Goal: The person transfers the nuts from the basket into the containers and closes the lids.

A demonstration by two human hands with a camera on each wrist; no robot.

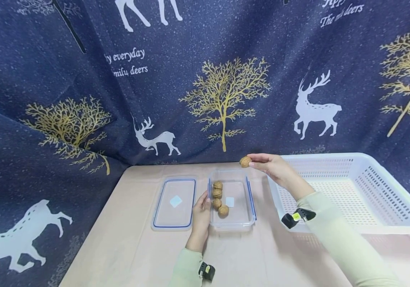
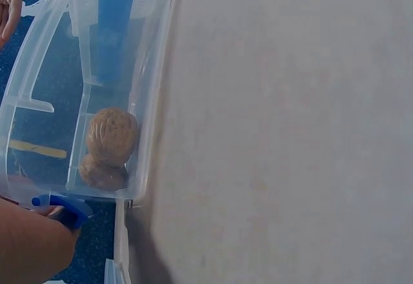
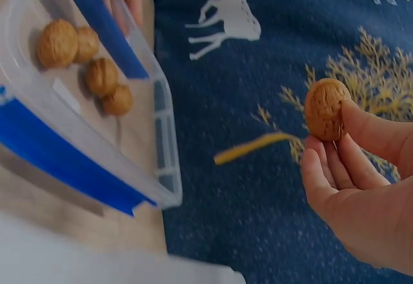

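My right hand (image 1: 274, 166) pinches a walnut (image 1: 245, 161) between thumb and fingers, raised near the far right corner of a clear plastic food container (image 1: 238, 215). The same walnut (image 3: 326, 108) shows plainly in the right wrist view. Several walnuts (image 1: 217, 193) lie in a row along the container's left inner wall, the nearest one (image 1: 223, 211) slightly to the right. At the container's left side my left hand (image 1: 201, 213) grips the edge by the blue-edged clip flap (image 2: 68, 208). Its fingertips are partly hidden in the wrist views.
A clear lid (image 1: 174, 218) with a blue seal lies flat left of the container. To the right stands a large white perforated basket (image 1: 362, 229), partly behind my right forearm. A dark blue deer-print cloth (image 1: 205, 40) hangs behind the pale table (image 1: 129, 239).
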